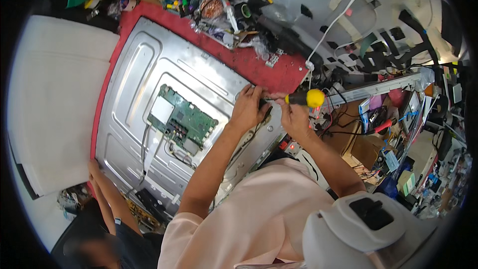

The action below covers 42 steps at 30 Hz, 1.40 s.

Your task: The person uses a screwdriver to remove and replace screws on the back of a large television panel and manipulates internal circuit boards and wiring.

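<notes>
A large silver metal television back panel (130,87) lies in front of me with a green circuit board (193,118) mounted on it. At the panel's far right corner, my left hand (245,108) has its fingers bent together around a small dark part that I cannot make out. Close beside it, my right hand (297,119) grips a screwdriver (313,98) with a yellow and black handle. The handle's yellow end faces right, and the shaft side runs toward my left fingers. My fingers partly hide the tip.
A red mat (271,72) lies under the panel. Tools and parts crowd its far edge. Another person's hands (94,170) touch the panel's left edge. A white sheet-like panel (59,104) stands at left. A cluttered shelf with cables and a cardboard box (365,152) fills the right.
</notes>
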### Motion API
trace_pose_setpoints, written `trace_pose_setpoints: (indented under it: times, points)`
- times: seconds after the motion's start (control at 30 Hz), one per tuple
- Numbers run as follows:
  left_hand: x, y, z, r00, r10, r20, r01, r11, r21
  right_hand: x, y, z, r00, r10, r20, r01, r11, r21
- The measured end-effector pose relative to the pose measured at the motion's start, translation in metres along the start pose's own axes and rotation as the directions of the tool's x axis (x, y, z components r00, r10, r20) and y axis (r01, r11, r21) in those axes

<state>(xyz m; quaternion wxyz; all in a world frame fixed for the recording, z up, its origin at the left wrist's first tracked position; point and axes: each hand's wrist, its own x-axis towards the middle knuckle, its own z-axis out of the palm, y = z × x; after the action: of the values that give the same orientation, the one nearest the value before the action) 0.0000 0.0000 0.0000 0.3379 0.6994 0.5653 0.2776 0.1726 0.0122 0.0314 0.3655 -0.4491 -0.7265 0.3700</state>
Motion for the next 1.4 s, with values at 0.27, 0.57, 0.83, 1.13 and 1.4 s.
trace_pose_setpoints:
  times: [0.27,0.57,0.83,1.13,1.4]
  points:
    - [0.0,0.001,-0.007,0.998,-0.003,-0.055,0.003,1.0,-0.003,0.006,-0.003,0.003,0.997,-0.005,-0.082,0.01,0.998,0.064]
    - [0.0,0.005,-0.01,0.999,-0.012,-0.032,0.012,1.0,-0.009,0.017,-0.018,-0.001,0.999,-0.041,0.001,0.041,0.999,-0.036]
    - [-0.002,0.004,-0.012,0.999,-0.04,-0.014,0.039,0.998,-0.049,0.007,-0.003,0.003,0.996,0.075,-0.05,-0.064,0.977,0.203]
    - [0.0,0.003,-0.008,0.995,-0.004,-0.098,0.002,1.0,-0.028,0.017,-0.016,-0.012,0.98,0.162,-0.118,-0.112,0.93,0.351]
    - [0.03,-0.001,-0.022,0.993,0.03,-0.113,-0.02,0.996,0.091,0.027,-0.014,-0.015,0.947,0.198,-0.252,-0.077,0.904,0.42]
